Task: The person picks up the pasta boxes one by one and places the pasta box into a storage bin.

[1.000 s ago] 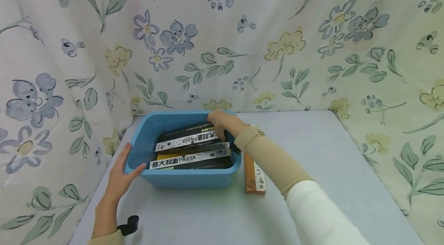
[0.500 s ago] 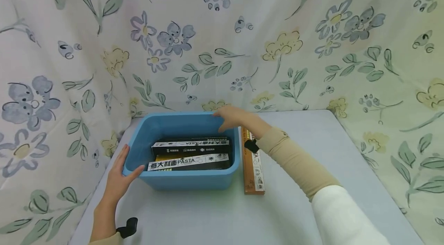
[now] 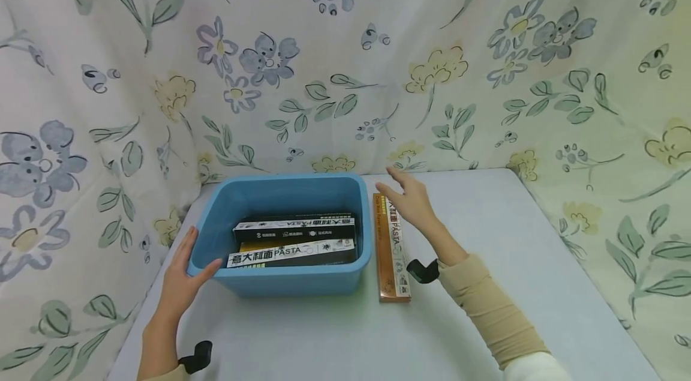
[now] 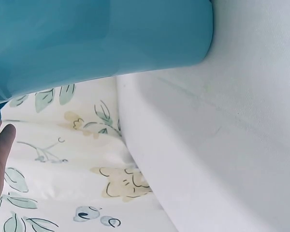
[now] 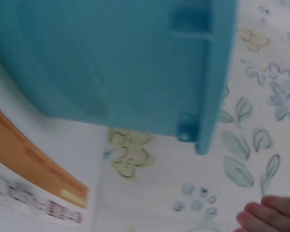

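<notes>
A blue plastic bin (image 3: 286, 284) stands on the table, and black pasta boxes (image 3: 294, 231) lie inside it. One box lies towards the back of the bin, and another is slanted along the front. My left hand (image 3: 182, 273) rests against the bin's left end, its fingers and thumb spread at the rim. To the right of the bin lies an orange pasta box (image 3: 385, 249) with a white label strip. Above its far end is my right hand (image 3: 413, 201), holding nothing, with fingers extended and apart from both box and bin. Fingertips (image 5: 270, 215) show in the right wrist view.
The white table (image 3: 502, 249) extends to the right and in front of the bin. A flowered curtain (image 3: 335, 57) hangs right behind the table and along its sides. Small black devices (image 3: 423, 271) sit at both wrists.
My right hand has let go of the rear black pasta box, which now lies flatter in the bin. The hand has drawn back rightwards over the bin's rim. My left hand stays at the bin.
</notes>
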Motion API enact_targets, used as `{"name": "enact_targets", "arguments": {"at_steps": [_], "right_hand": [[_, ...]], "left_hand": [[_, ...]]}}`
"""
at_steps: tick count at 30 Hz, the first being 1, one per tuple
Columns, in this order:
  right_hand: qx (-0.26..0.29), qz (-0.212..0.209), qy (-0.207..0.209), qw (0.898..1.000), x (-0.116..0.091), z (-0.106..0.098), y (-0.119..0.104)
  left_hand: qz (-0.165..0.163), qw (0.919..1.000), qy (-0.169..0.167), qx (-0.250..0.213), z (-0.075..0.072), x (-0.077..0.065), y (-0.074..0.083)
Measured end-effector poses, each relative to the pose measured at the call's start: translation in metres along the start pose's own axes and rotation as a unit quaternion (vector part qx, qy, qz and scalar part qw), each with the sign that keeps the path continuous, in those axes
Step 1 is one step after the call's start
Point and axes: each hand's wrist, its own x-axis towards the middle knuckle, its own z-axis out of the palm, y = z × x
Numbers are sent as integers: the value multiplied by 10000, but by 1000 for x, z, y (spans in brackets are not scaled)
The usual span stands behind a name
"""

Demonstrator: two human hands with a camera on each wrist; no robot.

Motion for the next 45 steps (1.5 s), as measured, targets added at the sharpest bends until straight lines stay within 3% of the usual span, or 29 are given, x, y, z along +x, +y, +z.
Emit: {"name": "enact_targets", "arguments": {"at_steps": [4, 13, 24, 32, 40, 45], "right_hand": [[257, 360, 386, 9983, -26, 13, 22], [-125, 842, 1213, 9890, -74, 46, 60], [-801, 2047, 761, 9726, -116, 93, 80], [-759, 2687, 755, 9572, -132, 118, 85], [-122, 2561, 1279, 9581, -135, 129, 89], [25, 2609, 1646, 9512, -133, 131, 87]], "left_hand": [[-30, 10000, 1, 2, 0, 0, 0], [-31, 10000, -13, -10, 0, -1, 1], [0, 10000, -6, -52, 0, -1, 1], [-56, 10000, -47, -64, 0, -1, 1], [-24, 10000, -18, -62, 1, -1, 3], [12, 10000, 15, -37, 1, -1, 2]]}}
